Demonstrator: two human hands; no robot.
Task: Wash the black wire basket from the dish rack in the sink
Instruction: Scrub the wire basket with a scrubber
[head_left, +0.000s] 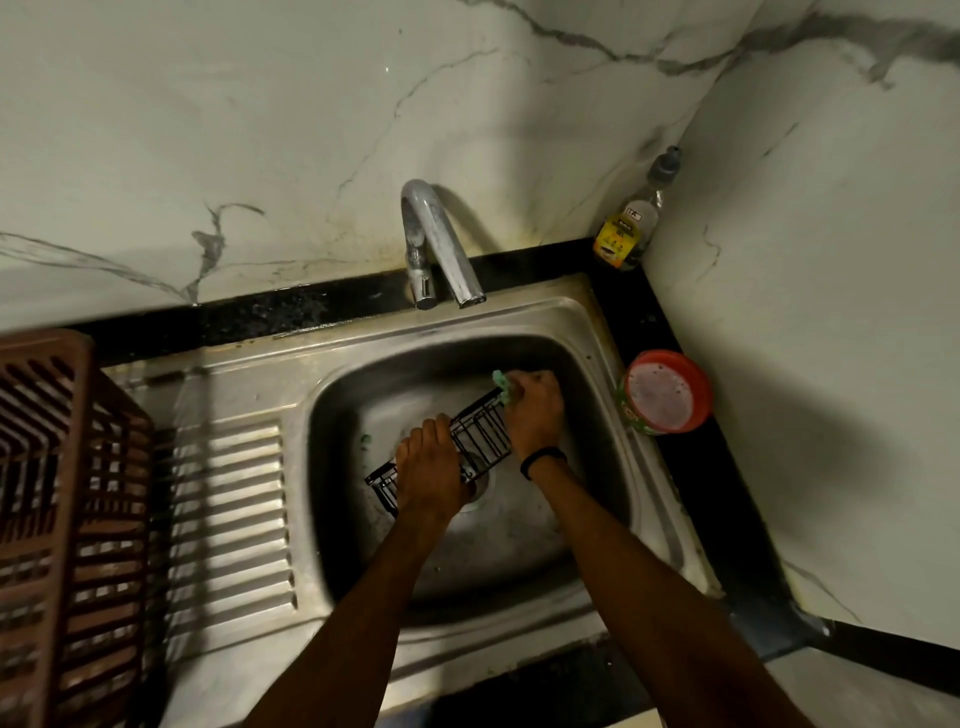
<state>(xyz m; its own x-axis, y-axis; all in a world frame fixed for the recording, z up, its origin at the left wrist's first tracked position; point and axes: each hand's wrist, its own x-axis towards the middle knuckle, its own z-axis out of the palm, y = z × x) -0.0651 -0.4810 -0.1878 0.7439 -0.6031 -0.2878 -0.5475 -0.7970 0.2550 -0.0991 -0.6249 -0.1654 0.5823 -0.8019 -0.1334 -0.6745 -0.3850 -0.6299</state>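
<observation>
The black wire basket lies tilted inside the steel sink, over the drain. My left hand grips the basket around its lower left half. My right hand holds a green scrubber against the basket's upper right end; most of the scrubber is hidden by the fingers. A black band sits on my right wrist.
The steel tap arches over the sink's back rim, with no water running. A brown plastic dish rack stands on the ribbed drainboard at left. A round red-rimmed tub and a yellow-labelled bottle stand on the black counter at right.
</observation>
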